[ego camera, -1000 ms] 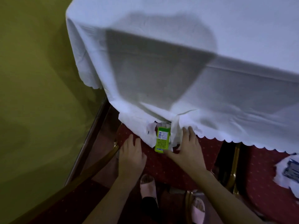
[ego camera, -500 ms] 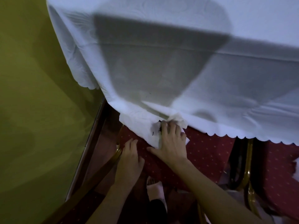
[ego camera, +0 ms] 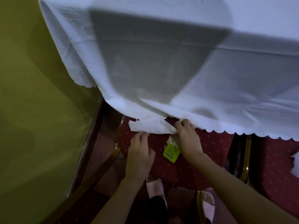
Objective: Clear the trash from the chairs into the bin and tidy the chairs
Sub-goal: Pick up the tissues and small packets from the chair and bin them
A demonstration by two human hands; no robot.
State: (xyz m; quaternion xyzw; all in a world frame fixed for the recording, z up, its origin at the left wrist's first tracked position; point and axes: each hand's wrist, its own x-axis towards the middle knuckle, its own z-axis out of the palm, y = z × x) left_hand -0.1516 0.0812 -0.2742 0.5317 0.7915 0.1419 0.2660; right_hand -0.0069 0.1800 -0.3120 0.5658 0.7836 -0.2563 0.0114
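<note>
Gathering trash: right hand [ego camera: 187, 139] pinches the tissue [ego camera: 150, 126] and carton [ego camera: 171, 150] (left hand [ego camera: 140, 152] flat, holding nothing); next, lift clear.

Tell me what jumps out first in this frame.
A white tablecloth fills the upper frame, draped over the red dotted chair seat. At its hem, the right hand grips crumpled white paper and a yellow-green carton. The left hand rests flat on the seat beside it.
</note>
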